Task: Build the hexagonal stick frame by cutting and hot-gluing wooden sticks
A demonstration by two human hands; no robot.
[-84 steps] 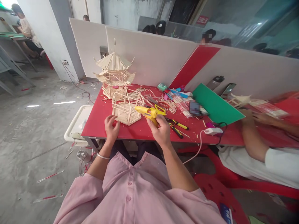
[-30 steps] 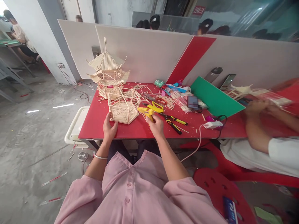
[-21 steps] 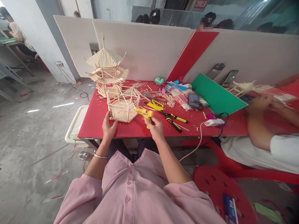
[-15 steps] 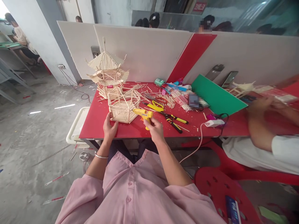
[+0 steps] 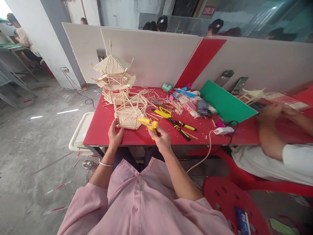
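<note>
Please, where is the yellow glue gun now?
In the head view, the yellow glue gun is in the right hand, near the table's front edge, its nozzle beside the open stick frame.

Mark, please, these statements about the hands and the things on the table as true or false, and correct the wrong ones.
1. The right hand holds a yellow glue gun. True.
2. The left hand grips the pliers. False: it is at the side of the open stick frame, and the pliers lie on the table.
3. The roofed pagoda model stands behind the open stick frame. True.
4. The green board is between the pagoda model and the glue gun. False: it is to the right of both.
5. A bracelet is on the left wrist. True.
</note>
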